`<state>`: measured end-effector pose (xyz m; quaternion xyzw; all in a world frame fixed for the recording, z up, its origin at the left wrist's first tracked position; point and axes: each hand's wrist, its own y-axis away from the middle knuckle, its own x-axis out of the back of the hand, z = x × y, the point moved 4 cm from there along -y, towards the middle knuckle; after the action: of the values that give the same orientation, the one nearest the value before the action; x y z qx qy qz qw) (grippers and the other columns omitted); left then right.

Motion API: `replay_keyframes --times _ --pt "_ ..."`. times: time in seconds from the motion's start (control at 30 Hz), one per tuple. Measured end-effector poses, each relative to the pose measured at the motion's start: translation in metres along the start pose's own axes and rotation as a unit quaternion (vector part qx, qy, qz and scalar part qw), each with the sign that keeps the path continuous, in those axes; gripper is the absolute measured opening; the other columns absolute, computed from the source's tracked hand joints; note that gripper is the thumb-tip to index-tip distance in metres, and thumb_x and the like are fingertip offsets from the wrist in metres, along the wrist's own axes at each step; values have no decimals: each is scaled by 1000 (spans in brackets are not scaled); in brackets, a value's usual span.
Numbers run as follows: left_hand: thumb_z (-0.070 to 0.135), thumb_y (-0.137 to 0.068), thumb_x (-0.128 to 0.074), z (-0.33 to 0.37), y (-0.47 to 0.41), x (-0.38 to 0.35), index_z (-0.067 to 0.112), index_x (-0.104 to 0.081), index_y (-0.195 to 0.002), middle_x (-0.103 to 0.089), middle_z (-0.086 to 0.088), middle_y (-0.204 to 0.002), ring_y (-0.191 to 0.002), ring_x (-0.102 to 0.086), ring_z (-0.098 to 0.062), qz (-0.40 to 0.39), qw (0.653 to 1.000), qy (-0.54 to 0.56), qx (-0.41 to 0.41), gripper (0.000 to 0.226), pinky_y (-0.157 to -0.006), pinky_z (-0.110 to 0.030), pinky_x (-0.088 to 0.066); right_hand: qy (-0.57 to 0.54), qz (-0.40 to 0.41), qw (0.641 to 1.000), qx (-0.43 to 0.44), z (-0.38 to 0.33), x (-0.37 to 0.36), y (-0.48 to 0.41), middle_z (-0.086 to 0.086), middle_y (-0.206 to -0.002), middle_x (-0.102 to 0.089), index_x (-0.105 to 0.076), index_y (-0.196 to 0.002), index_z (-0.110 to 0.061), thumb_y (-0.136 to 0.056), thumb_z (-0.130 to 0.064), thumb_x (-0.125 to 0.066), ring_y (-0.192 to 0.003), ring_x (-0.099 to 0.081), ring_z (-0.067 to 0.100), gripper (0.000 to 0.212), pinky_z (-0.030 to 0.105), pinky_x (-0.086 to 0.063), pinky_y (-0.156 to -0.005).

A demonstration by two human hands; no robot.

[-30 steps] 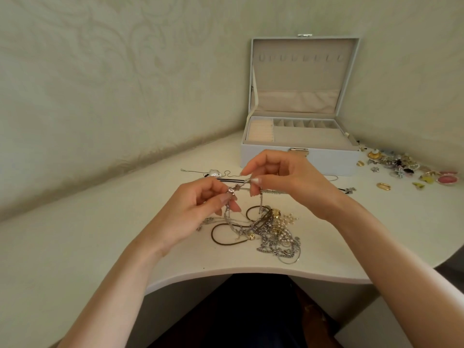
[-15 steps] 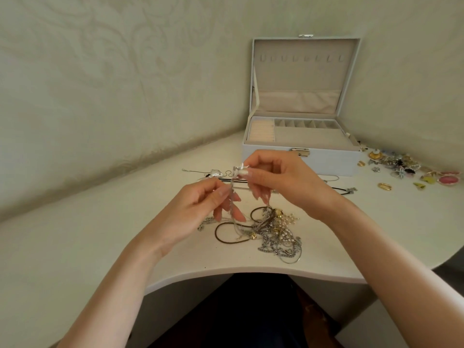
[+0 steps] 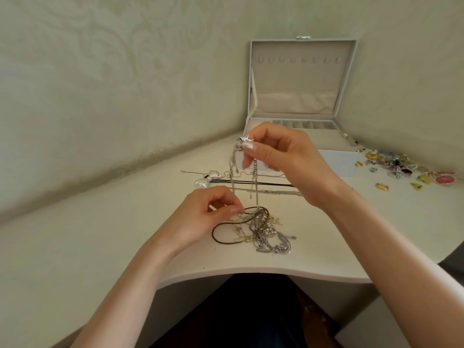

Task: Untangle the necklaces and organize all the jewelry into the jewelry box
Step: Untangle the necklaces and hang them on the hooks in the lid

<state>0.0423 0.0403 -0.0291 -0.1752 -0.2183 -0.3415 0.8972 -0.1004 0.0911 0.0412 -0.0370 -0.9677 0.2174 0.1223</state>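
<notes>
Above the centre of the tabletop [image 3: 125, 222], the right hand [image 3: 283, 159] is raised with its fingers [image 3: 251, 146] pinched together on the upper end of a silver chain [image 3: 256, 177], where a small silver ornament sits. The chain hangs straight down from that pinch into the tangle [image 3: 266, 229] of necklaces lying near the front edge. Judgement: the lift puts the strand under light tension so its path through the knot can be read.

The left hand [image 3: 200, 217] is low, at the tangle's left edge. Its thumb and forefinger [image 3: 233, 210] are closed together there, apparently on a fine strand; the strand itself is too thin to identify. This hand appears to anchor the heap so the whole mass does not rise with the chain. A brown cord [image 3: 216, 237] loops out of the tangle on the left.

Behind the hands, several necklaces lie stretched out side by side, one with a silver bow pendant [image 3: 208, 179]; they look already separated. The jewelry box [image 3: 334, 162] stands open against the wall, and no jewelry can be seen in what shows of its tray. Small loose pieces [image 3: 399, 167] lie to its right.

Risk noted: a hard pull may tighten the knot.
</notes>
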Motion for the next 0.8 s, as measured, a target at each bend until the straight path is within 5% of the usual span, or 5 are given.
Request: replay_keyframes --times 0.3,0.6,0.8 --pt "11 -90 -59 -1 -1 -5 14 -64 -83 -73 1 -83 -78 -67 -8 0 998 62 9 10 -75 -25 -52 -56 44 997 41 -5 8 0 3 -55 -62 -56 -85 -16 -94 -13 -54 -45 -52 20 10 25 -42 -47" --pt "18 -90 -48 17 4 15 3 -50 -84 -74 -9 -89 -83 -71 -26 94 964 246 -34 16 -64 -26 -57 -3 12 999 -32 20 20 10 8 -52 -56 -62 -76 -11 -78 -25 -65 -47 -44 19 14 21 -33 -46" --pt "9 -93 -51 8 5 27 2 -54 -84 -71 -3 -77 -51 -51 -11 173 969 169 -53 12 -46 -17 -38 17 25 998 -56 36 33 20 5 -50 -51 -65 -76 -9 -82 -16 -68 -47 -41 15 9 19 -32 -48"
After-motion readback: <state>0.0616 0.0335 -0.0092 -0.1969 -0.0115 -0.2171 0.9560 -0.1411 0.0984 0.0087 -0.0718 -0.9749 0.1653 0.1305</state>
